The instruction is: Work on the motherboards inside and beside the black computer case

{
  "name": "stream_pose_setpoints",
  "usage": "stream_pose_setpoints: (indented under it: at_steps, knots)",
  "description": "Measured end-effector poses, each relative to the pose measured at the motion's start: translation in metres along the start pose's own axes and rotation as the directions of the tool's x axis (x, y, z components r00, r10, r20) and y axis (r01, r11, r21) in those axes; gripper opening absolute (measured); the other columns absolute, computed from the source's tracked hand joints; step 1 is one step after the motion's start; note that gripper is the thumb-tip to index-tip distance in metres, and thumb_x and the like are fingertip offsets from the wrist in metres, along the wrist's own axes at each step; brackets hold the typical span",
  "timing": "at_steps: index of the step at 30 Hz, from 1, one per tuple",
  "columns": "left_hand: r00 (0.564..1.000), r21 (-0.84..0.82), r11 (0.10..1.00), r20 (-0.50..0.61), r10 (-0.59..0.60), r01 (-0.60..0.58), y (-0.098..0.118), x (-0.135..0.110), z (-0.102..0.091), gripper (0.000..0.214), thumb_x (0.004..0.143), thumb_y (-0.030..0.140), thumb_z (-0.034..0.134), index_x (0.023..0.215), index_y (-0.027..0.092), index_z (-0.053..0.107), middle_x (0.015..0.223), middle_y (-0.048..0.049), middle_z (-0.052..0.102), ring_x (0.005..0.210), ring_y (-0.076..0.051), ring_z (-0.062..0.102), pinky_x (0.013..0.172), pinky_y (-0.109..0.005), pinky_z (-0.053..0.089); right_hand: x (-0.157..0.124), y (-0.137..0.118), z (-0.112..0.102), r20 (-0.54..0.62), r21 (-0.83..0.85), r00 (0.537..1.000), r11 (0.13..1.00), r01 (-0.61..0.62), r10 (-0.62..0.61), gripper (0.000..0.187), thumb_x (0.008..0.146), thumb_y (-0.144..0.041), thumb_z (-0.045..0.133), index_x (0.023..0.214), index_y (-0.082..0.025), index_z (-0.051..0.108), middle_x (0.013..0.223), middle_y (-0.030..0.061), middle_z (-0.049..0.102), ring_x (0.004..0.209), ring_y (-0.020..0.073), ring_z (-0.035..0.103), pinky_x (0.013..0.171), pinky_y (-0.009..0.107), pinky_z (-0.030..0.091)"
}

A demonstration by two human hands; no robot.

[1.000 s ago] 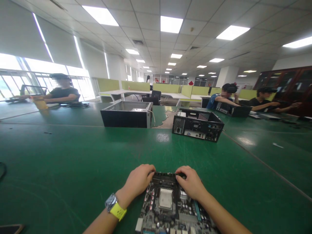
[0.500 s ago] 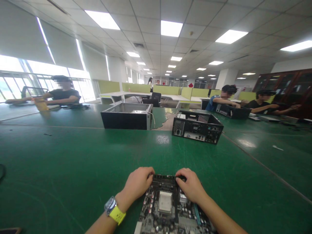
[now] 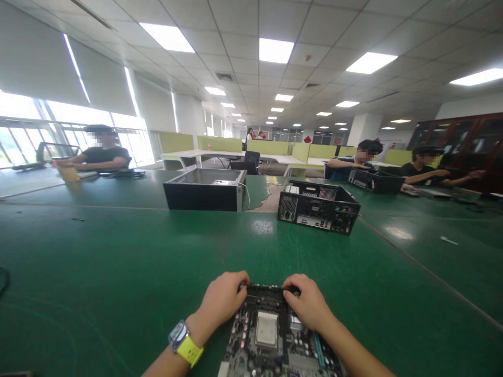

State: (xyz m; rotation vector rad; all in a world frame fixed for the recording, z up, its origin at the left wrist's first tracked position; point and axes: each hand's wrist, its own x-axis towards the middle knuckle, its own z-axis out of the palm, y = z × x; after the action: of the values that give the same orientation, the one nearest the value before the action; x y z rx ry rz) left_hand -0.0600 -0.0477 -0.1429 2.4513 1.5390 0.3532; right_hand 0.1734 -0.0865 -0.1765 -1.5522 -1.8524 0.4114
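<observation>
A dark computer motherboard (image 3: 275,348) lies at the bottom middle of the view, its lower edge cut off by the frame. Near its centre sits a square silvery processor (image 3: 266,329). My left hand (image 3: 226,296), with a yellow-strapped watch on the wrist, is closed at the board's far left corner, thumb and fingers pinching the edge. At the far right corner my right hand (image 3: 308,303) grips the board in the same way, fingers curled over the far edge. The fingertips of both hands are partly hidden.
Beyond the board, an open black computer case (image 3: 318,209) and another open case (image 3: 202,196) stand on the green table (image 3: 176,246). A further case (image 3: 375,180) is by co-workers at the right. Another person (image 3: 104,152) sits at the far left. A cable (image 3: 4,280) lies at the left edge.
Both hands stay on the motherboard's far corners, nearly unmoved. The view has shifted slightly. At the far left, the co-worker's outstretched arm has drawn in.
</observation>
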Motion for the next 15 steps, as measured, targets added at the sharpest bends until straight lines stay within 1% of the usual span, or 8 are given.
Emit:
stream_pose_setpoints:
  at_steps: [4,11,15]
  knots:
    - [1.000,0.006,1.000,0.009,-0.003,0.003,0.0003,0.0000,-0.0004,0.023,0.081,0.024,0.043,0.093,0.026,0.063,0.092,-0.0026,0.066,0.089,-0.020,0.059,0.075,-0.028,0.041,0.0005,-0.0001,0.0007,-0.003,0.006,1.000,1.000,-0.005,0.005,0.016,0.073,-0.019,0.053,0.080,-0.020,0.067,0.083,0.0025,0.066,0.086,0.0183,0.055,0.081,0.028,0.039]
    - [1.000,-0.020,1.000,-0.019,0.004,-0.004,-0.0035,0.0019,0.0047,0.021,0.079,0.024,0.045,0.091,0.026,0.062,0.090,-0.0018,0.066,0.086,-0.020,0.059,0.072,-0.028,0.040,0.0017,0.0010,0.0023,-0.004,0.019,1.000,1.000,-0.022,0.022,0.015,0.072,-0.020,0.054,0.080,-0.019,0.067,0.084,0.0027,0.066,0.086,0.0185,0.055,0.081,0.028,0.039]
    - [1.000,-0.029,1.000,-0.016,0.012,-0.012,-0.0044,0.0014,0.0067,0.020,0.080,0.024,0.045,0.091,0.026,0.062,0.091,-0.0016,0.066,0.087,-0.020,0.058,0.074,-0.029,0.040,0.0013,0.0010,0.0018,-0.011,0.022,1.000,1.000,-0.020,0.020,0.015,0.072,-0.020,0.053,0.079,-0.020,0.066,0.083,0.0025,0.065,0.086,0.0185,0.055,0.081,0.028,0.038]
